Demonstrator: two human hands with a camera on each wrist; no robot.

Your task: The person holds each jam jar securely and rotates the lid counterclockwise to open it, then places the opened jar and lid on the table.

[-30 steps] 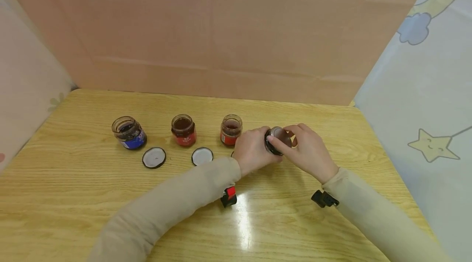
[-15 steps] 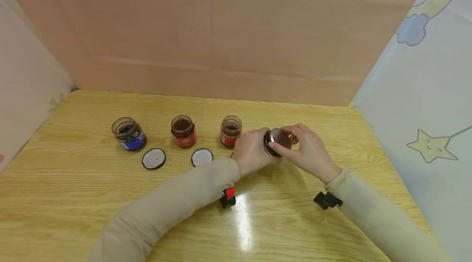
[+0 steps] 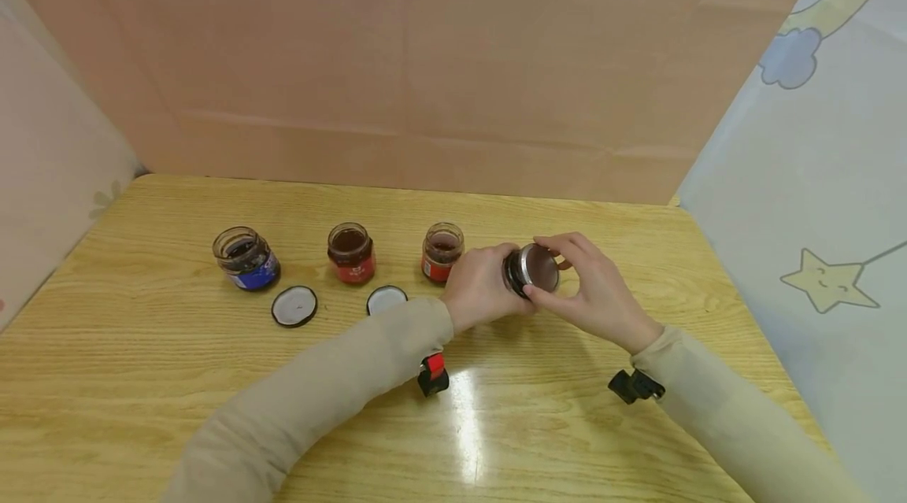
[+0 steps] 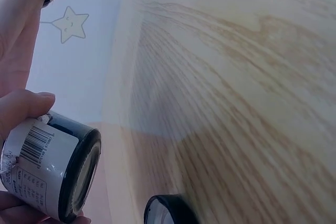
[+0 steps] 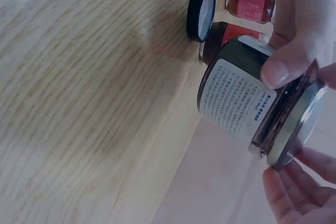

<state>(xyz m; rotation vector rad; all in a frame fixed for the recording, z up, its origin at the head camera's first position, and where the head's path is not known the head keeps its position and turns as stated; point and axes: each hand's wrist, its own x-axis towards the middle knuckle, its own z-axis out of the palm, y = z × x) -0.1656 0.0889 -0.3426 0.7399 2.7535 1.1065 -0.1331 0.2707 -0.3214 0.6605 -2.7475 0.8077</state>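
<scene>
My left hand [image 3: 482,289] grips a dark glass jar [image 5: 239,95] above the table, holding it tilted with its mouth towards the right. White labels with small print and a barcode cover its side. Thumb and fingers of my right hand [image 3: 598,297] pinch the rim of a metal lid [image 3: 542,268] at the jar's mouth. In the right wrist view, the lid sits slightly askew, with jar glass showing beside its edge. Whether it still touches the jar all round I cannot tell. The left fingers hide part of the jar in the head view.
Left of my hands stand three uncovered jars: blue-labelled [image 3: 258,273], red-labelled [image 3: 353,267] and a smaller red one [image 3: 441,263]. Upturned lids [image 3: 294,306] lie before them, one partly behind my left sleeve [image 3: 340,377]. A pink sheet [image 3: 397,78] closes off the table's back.
The right fingers have shifted round the lid's rim, and the lid's top has turned more towards the right. Both hands stay near the same spot; the other jars have not moved.
</scene>
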